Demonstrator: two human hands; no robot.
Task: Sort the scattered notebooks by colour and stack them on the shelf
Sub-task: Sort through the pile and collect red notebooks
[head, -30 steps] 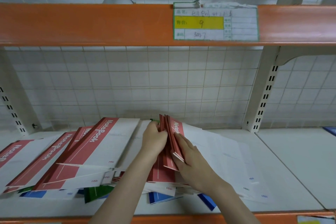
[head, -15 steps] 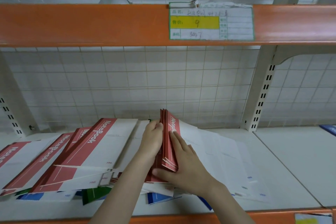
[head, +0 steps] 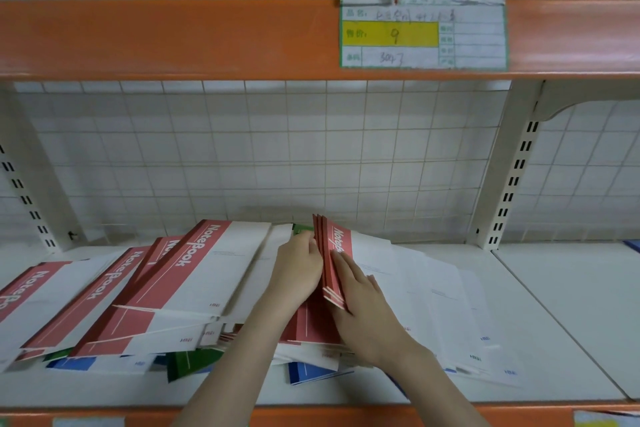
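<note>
We work on the shelf, a white board with an orange front lip, where the scattered notebooks lie fanned out to the left of the grip, red covers uppermost, with green and blue covers showing beneath their near edges. More white pages spread to the right of the grip.

Between our two hands stands the red bundle, several red notebooks raised on edge, long axis running away from us toward the wire back grid. The left hand curls round the bundle's left face near its far end. The right hand presses flat, fingers straight, against its right face, nearer to us.

We judge that the next move is squaring the bundle, then laying it down; the right hand is nearer the free space.
</note>
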